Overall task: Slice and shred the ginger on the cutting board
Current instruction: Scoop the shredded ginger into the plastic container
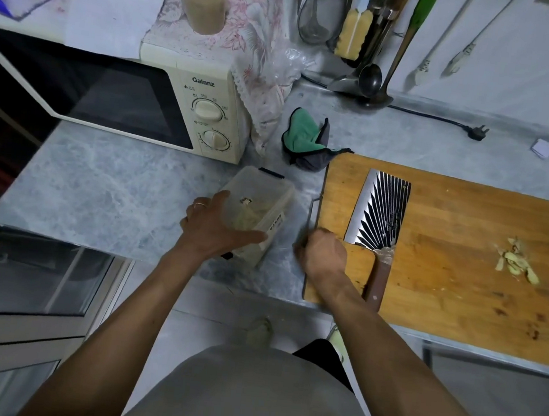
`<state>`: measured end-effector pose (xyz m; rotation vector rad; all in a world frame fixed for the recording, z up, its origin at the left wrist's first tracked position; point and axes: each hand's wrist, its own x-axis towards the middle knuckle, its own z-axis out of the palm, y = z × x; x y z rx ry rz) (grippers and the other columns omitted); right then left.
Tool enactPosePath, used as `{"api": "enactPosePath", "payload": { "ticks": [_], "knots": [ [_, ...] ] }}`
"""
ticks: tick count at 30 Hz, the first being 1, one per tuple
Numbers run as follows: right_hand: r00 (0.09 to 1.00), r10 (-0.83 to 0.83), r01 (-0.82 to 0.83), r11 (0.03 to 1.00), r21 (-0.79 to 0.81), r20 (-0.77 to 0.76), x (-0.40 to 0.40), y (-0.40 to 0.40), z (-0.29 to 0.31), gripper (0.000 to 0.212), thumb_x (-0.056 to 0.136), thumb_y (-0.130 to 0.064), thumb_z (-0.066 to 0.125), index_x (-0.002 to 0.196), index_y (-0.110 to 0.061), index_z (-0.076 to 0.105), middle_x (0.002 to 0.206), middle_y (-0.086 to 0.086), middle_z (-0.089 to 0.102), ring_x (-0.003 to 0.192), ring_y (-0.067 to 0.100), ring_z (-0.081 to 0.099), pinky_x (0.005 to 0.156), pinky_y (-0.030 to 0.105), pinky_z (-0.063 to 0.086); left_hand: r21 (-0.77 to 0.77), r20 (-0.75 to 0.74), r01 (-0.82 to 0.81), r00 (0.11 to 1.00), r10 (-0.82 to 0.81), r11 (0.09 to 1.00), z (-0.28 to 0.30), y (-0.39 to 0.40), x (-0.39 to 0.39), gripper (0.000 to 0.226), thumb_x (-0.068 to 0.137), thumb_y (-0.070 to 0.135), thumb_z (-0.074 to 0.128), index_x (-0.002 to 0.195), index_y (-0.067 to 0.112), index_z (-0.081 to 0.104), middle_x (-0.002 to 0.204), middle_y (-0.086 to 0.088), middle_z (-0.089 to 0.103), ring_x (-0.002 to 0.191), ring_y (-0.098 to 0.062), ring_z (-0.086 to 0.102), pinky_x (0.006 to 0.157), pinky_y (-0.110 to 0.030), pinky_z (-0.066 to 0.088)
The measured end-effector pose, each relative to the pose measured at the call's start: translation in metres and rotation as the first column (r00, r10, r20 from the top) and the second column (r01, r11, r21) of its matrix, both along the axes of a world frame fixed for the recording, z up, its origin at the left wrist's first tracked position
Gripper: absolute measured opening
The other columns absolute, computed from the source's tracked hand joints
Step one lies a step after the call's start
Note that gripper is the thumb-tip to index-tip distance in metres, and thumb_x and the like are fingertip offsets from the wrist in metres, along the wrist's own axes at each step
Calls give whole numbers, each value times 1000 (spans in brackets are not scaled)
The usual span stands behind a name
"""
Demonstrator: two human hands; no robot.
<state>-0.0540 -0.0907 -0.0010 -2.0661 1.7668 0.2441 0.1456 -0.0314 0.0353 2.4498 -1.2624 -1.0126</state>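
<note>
A grey marbled tabletop (109,171) is carrying one wooden cutting board (462,259), with one cream microwave (176,97) sitting well to the board's left against a pale tiled wall. Just left of the board, the left hand (212,227) is gripping one clear plastic tub (260,206) holding pale shreds, while the right hand (324,254) is clenching at the board's left edge; whether it is holding anything I cannot tell. One cleaver (381,214) is lying flat on the board, and the ginger (517,263) scraps are sitting near its right edge.
</note>
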Motion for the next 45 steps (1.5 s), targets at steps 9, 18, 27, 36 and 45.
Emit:
{"api": "enactPosePath", "payload": {
  "ticks": [9,18,27,36,45],
  "knots": [
    [1000,-4,4,1000,-24,-13,11,0,4,24,100,-2,50,118,-6,66,121,13,69,114,27,66,95,33,50,69,-191,-138,970,148,988,16,-11,4,136,38,85,72,153,32,23,153,-9,26,141,-27,30,112,-47,37],
    [633,-123,70,992,102,764,-5,1,28,10,88,-11,72,82,-3,74,70,6,65,58,5,50,54,24,38,86,-212,-134,966,149,987,18,-25,13,132,26,100,64,134,25,54,130,-1,62,112,-22,62,97,-41,52],
    [621,-138,-6,984,181,772,17,9,49,10,86,-11,71,78,-8,76,70,11,70,52,2,53,51,18,41,43,-222,-161,961,166,986,30,-27,-2,128,53,85,71,152,15,30,154,-7,39,136,-27,43,99,-37,41],
    [629,-231,111,972,208,742,20,9,42,19,90,-22,74,77,-9,73,63,-3,63,46,-3,52,45,12,38,23,-268,-187,945,187,982,28,-23,-6,117,57,78,75,148,15,37,147,-3,46,129,-23,48,92,-33,42],
    [642,-286,128,955,268,712,17,18,37,32,99,-26,63,80,-1,66,63,-2,63,47,4,60,51,32,53,46,-214,-214,952,219,976,24,-19,-13,147,26,95,65,149,18,36,148,-6,45,132,-27,46,106,-45,44]
  ]
}}
